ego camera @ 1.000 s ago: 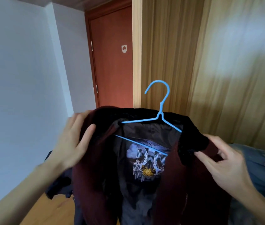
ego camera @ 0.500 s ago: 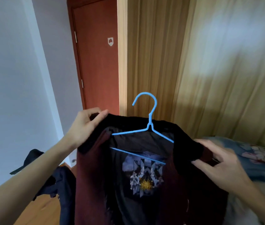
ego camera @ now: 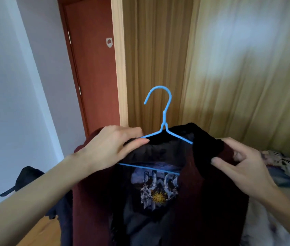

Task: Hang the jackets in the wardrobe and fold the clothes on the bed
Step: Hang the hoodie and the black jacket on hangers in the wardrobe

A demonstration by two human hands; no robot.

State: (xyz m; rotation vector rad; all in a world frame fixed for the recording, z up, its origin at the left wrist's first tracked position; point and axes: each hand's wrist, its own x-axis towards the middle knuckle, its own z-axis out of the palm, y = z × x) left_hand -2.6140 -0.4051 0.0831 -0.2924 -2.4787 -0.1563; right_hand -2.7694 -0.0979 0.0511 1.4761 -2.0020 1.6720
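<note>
My left hand (ego camera: 112, 146) sits at centre frame, its fingers (ego camera: 137, 142) curled over the jacket's black collar (ego camera: 204, 139) and pinching the collar's left side together with the left arm of the blue wire hanger (ego camera: 165, 128). My right hand (ego camera: 243, 167), at right of centre, pinches the collar's other end between thumb and fingertips, with the last fingers loosely bent behind the cloth.

Between the two grips hangs the maroon jacket (ego camera: 94, 201), front open toward me, so I see its dark lining and a printed patch (ego camera: 156, 190) below the hanger's crossbar. The hanger is inside the shoulders, its long axis running left to right across the frame and sloping down toward the right, with the hook standing free above the collar, open side to the left.

The wardrobe's wood-grain doors (ego camera: 158, 59) fill the upper middle and right, directly behind the hook, and look closed from here. The hook is nearer my left hand, so I judge that hand should take the neck of the hanger while the right frees itself for a door. A brown room door (ego camera: 92, 68) stands upper left, and patterned bedding (ego camera: 282, 166) shows at the right edge.
</note>
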